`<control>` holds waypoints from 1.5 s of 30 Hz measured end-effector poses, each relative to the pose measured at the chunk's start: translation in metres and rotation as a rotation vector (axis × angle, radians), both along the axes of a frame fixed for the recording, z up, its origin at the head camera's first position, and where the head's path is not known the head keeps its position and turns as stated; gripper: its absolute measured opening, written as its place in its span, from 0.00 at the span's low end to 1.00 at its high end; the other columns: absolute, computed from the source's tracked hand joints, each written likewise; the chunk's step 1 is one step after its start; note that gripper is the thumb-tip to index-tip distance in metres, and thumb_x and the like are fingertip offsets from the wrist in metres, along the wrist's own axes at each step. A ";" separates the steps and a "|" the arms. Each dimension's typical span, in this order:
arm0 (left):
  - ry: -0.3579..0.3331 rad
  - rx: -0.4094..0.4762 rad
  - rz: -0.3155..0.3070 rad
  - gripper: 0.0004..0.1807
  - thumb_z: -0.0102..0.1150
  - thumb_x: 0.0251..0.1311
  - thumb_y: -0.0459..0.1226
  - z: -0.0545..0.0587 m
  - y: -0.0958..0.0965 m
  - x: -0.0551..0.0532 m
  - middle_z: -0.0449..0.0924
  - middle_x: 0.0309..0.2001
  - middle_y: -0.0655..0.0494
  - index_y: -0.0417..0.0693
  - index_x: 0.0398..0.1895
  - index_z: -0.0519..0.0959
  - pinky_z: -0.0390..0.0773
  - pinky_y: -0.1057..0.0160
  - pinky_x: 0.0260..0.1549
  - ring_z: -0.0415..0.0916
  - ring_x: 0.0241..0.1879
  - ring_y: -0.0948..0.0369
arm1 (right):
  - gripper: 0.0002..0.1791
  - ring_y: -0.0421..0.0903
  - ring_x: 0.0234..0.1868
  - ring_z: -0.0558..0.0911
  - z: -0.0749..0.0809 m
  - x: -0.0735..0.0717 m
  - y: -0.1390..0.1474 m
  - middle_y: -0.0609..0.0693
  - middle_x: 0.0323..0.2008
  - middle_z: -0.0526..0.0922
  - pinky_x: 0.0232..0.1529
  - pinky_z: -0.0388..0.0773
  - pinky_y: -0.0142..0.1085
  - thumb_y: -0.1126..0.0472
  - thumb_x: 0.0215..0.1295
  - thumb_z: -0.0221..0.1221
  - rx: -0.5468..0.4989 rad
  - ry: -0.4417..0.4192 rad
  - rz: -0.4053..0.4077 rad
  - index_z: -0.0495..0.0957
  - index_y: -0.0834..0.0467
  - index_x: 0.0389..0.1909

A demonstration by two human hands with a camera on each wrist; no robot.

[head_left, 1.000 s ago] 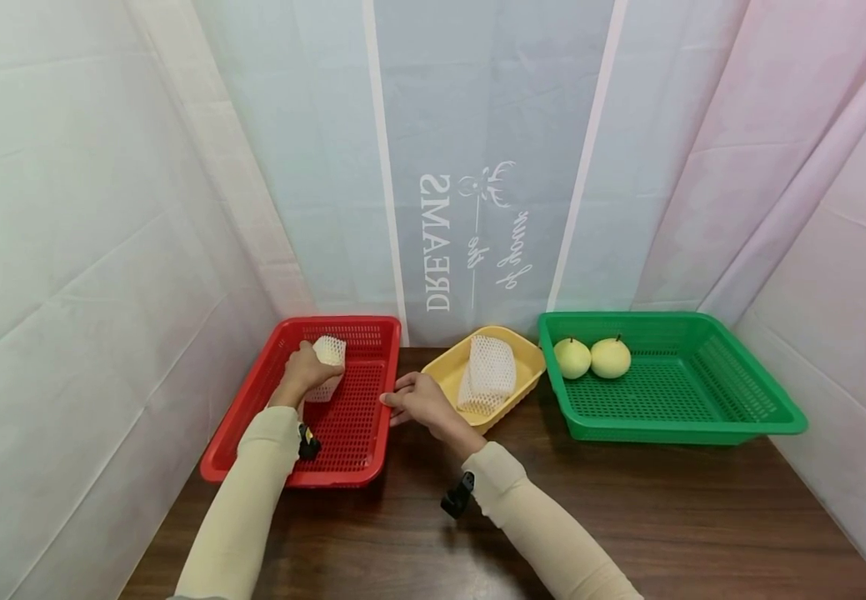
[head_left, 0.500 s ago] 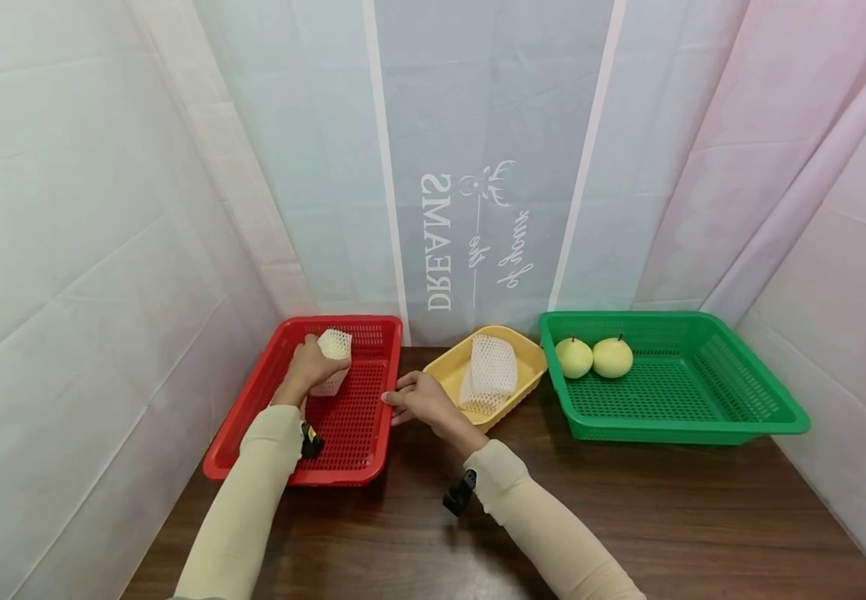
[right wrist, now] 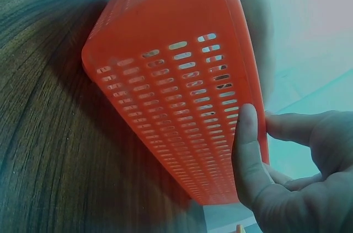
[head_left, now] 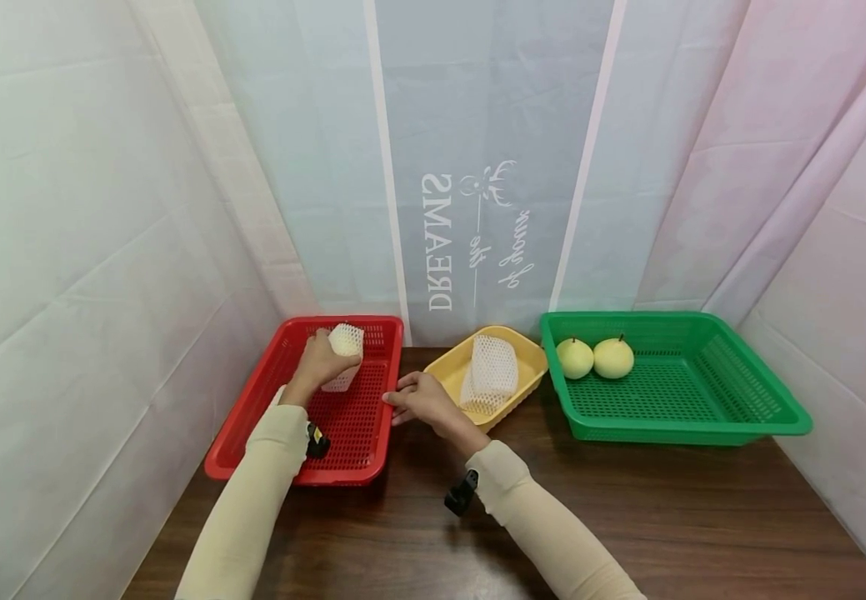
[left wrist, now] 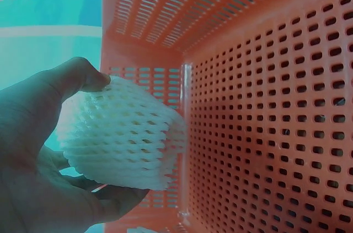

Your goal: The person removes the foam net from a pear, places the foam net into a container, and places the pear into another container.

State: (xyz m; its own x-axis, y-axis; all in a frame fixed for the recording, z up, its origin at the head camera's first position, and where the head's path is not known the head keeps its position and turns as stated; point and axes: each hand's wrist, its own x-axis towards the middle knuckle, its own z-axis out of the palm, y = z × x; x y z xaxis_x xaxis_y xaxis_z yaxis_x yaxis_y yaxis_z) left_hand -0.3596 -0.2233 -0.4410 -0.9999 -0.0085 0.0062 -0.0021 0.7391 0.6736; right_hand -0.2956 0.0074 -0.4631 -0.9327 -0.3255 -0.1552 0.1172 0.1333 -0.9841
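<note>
My left hand (head_left: 318, 363) grips a pear in a white foam net (head_left: 346, 343), its pale yellow showing faintly through the mesh. Thumb and fingers lie on opposite sides of the net (left wrist: 124, 134) in the left wrist view. Hand and pear are inside the red basket (head_left: 353, 450), towards its back. My right hand (head_left: 427, 402) pinches the right rim of this basket, thumb and fingers on either side of the rim (right wrist: 251, 68) in the right wrist view. A pale bit shows beside my left wrist; what it is I cannot tell.
Right of the red basket stands a small yellow basket (head_left: 442, 373) with white foam nets (head_left: 493, 371) in it. A green basket (head_left: 673, 433) at the right holds two bare pears (head_left: 613, 358) at its left end. All stand on a dark wooden table (head_left: 628, 517) before a curtain.
My left hand has moved a little to the right and towards the back of the red basket with the netted pear. The right hand stays on the rim.
</note>
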 end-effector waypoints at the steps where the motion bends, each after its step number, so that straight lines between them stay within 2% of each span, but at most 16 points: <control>1: 0.003 0.002 -0.001 0.50 0.69 0.64 0.48 0.001 0.001 0.001 0.67 0.66 0.28 0.29 0.77 0.56 0.78 0.36 0.59 0.73 0.60 0.38 | 0.23 0.44 0.28 0.88 0.000 0.000 0.000 0.62 0.40 0.88 0.47 0.89 0.52 0.65 0.72 0.67 0.001 0.002 0.005 0.72 0.73 0.59; 5: 0.008 -0.001 0.002 0.50 0.69 0.64 0.48 0.002 0.002 0.002 0.66 0.66 0.29 0.30 0.78 0.55 0.78 0.36 0.60 0.73 0.60 0.39 | 0.23 0.43 0.28 0.87 0.000 -0.001 0.001 0.62 0.40 0.88 0.53 0.85 0.59 0.64 0.73 0.66 0.001 0.008 0.019 0.71 0.74 0.60; 14: 0.037 -0.004 0.012 0.49 0.69 0.63 0.48 0.004 0.005 0.005 0.68 0.64 0.29 0.30 0.76 0.57 0.78 0.39 0.58 0.73 0.58 0.40 | 0.24 0.43 0.28 0.88 0.003 0.000 0.002 0.62 0.41 0.88 0.54 0.84 0.60 0.64 0.73 0.66 0.020 0.017 0.019 0.71 0.73 0.60; 24: 0.120 0.007 -0.003 0.45 0.71 0.60 0.48 0.009 0.012 0.013 0.73 0.60 0.32 0.31 0.72 0.63 0.80 0.42 0.55 0.76 0.54 0.42 | 0.22 0.44 0.28 0.87 0.008 0.001 0.008 0.62 0.40 0.88 0.46 0.89 0.51 0.63 0.72 0.67 0.060 0.057 0.006 0.73 0.72 0.58; 30: 0.129 0.010 -0.016 0.45 0.71 0.60 0.49 0.014 0.017 0.014 0.73 0.60 0.35 0.33 0.72 0.63 0.81 0.44 0.53 0.75 0.54 0.45 | 0.21 0.46 0.29 0.88 0.010 -0.001 0.010 0.62 0.40 0.88 0.42 0.90 0.49 0.64 0.72 0.66 0.048 0.096 0.018 0.74 0.73 0.58; 34: 0.137 0.024 -0.028 0.46 0.72 0.59 0.48 0.019 0.021 0.015 0.73 0.62 0.36 0.34 0.74 0.63 0.82 0.44 0.53 0.75 0.56 0.45 | 0.21 0.50 0.32 0.89 0.015 -0.003 0.013 0.63 0.42 0.88 0.38 0.90 0.42 0.64 0.73 0.66 0.034 0.115 0.016 0.75 0.72 0.58; 40: 0.199 0.046 -0.070 0.46 0.73 0.58 0.47 0.027 0.028 0.015 0.74 0.63 0.35 0.34 0.75 0.65 0.81 0.43 0.54 0.75 0.58 0.44 | 0.20 0.55 0.37 0.90 0.024 -0.003 0.018 0.65 0.45 0.88 0.40 0.90 0.43 0.65 0.73 0.65 0.048 0.154 -0.007 0.75 0.73 0.59; 42: 0.203 0.051 -0.081 0.46 0.74 0.57 0.47 0.029 0.031 0.016 0.74 0.62 0.35 0.34 0.74 0.65 0.81 0.43 0.53 0.76 0.57 0.44 | 0.20 0.54 0.37 0.91 0.026 -0.003 0.019 0.66 0.46 0.88 0.41 0.90 0.42 0.65 0.73 0.65 0.074 0.178 -0.023 0.76 0.73 0.59; 45: 0.197 0.053 -0.083 0.45 0.74 0.57 0.47 0.032 0.035 0.018 0.74 0.61 0.37 0.34 0.72 0.66 0.81 0.45 0.53 0.76 0.55 0.45 | 0.21 0.59 0.42 0.91 0.030 -0.004 0.022 0.67 0.47 0.88 0.44 0.90 0.42 0.65 0.73 0.65 0.086 0.199 -0.036 0.76 0.73 0.60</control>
